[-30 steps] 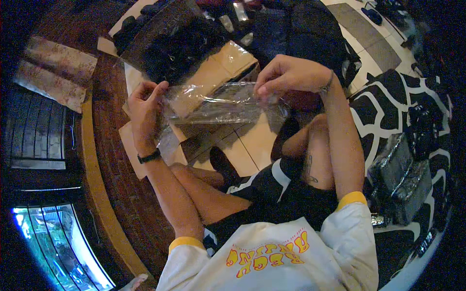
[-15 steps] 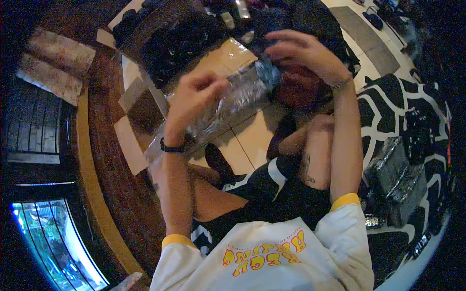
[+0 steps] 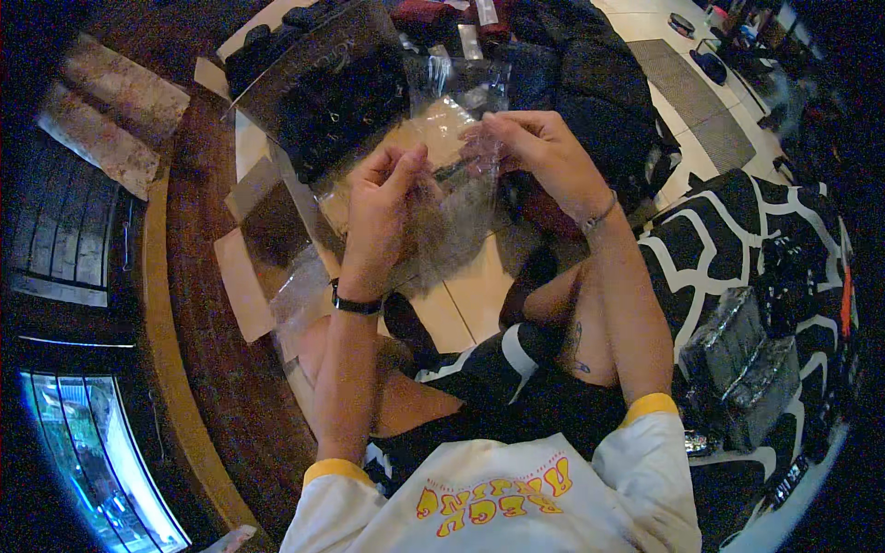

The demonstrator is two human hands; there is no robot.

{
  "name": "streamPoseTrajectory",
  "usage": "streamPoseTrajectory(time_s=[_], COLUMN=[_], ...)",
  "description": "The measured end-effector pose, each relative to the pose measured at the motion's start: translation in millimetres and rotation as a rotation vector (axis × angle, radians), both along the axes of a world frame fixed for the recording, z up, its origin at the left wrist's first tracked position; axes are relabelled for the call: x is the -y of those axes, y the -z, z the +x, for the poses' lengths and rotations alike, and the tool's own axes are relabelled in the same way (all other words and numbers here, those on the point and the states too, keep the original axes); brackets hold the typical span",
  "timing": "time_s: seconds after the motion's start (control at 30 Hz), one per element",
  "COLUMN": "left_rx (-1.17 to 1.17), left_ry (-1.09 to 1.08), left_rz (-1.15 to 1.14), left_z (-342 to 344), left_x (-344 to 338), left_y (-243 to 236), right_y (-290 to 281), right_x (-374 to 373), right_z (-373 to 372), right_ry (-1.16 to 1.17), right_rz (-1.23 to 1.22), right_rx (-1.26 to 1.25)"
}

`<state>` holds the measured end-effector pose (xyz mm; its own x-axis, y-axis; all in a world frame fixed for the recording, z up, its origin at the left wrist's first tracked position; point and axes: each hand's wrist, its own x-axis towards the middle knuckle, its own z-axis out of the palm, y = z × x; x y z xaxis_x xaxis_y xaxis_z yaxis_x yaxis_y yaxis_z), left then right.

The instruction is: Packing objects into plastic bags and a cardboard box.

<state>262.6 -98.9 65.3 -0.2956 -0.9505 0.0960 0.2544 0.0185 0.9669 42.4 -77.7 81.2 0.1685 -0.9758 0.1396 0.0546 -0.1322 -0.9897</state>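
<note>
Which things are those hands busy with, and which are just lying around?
Busy with:
- clear plastic film, held up by the left hand and right hand

Probably just lying around:
- shiny grey packages, off to the right
- black-and-white patterned cloth under them
- grey mat on the tiled floor

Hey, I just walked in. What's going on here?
A person with bent knees is handling a crinkly sheet or bag of clear plastic in front of them. The left hand and right hand both pinch it, and it hangs down between them. Beyond it lies a dark bundle, with cardboard flaps to the left. Off to the right, shiny grey packages sit on black-and-white patterned fabric.
</note>
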Motion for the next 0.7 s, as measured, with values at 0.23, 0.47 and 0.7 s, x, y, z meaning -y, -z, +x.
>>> streamPoseTrajectory(time_s=[0.23, 0.47, 0.7], left_rx=[0.233, -0.010, 0.185], left_ry=[0.030, 0.050, 0.089], left_rz=[-0.045, 0.019, 0.073], left_z=[3.4, 11.7, 8.7], left_x=[-6.8, -1.0, -6.3], left_y=[-10.2, -6.8, -19.8], right_y=[-1.5, -2.1, -1.2], right_x=[-0.7, -4.2, 0.4], right_z=[-1.4, -1.0, 2.2], right_ry=[-0.064, -0.009, 0.031], right_rz=[-0.019, -0.059, -0.017], right_rx=[-0.125, 0.043, -0.199])
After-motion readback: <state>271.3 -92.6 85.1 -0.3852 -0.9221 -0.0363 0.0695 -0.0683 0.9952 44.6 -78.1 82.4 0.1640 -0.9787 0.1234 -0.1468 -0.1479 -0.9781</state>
